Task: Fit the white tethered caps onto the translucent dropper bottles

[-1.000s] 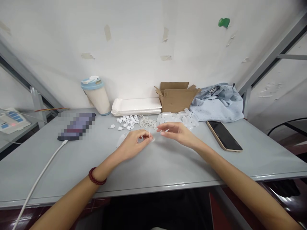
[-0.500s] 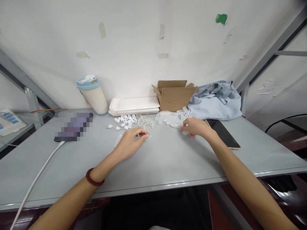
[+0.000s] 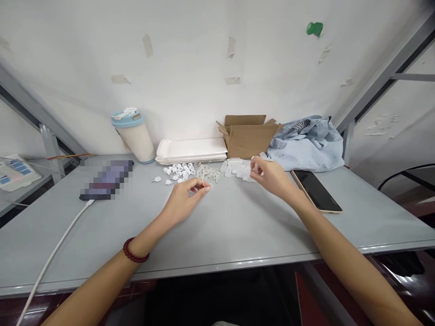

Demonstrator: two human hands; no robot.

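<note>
Left hand (image 3: 181,201) is slanting in from its side, fingers bent, thumb and forefinger pinching one small clear piece (image 3: 211,186) just above the surface (image 3: 220,240). Right hand (image 3: 272,179) is angling inward, fingers curling toward the thumb, beside the translucent pieces (image 3: 234,168); cannot tell whether it is gripping any. Counts: translucent pieces are overlapping, several, exact number unclear; white caps (image 3: 178,172) are clustering, over ten, two of them lying apart at the near left; one tangle of pale strings (image 3: 208,172) is lying between caps and pieces. One cardboard box (image 3: 251,141) and one tumbler (image 3: 137,140) are standing behind.
</note>
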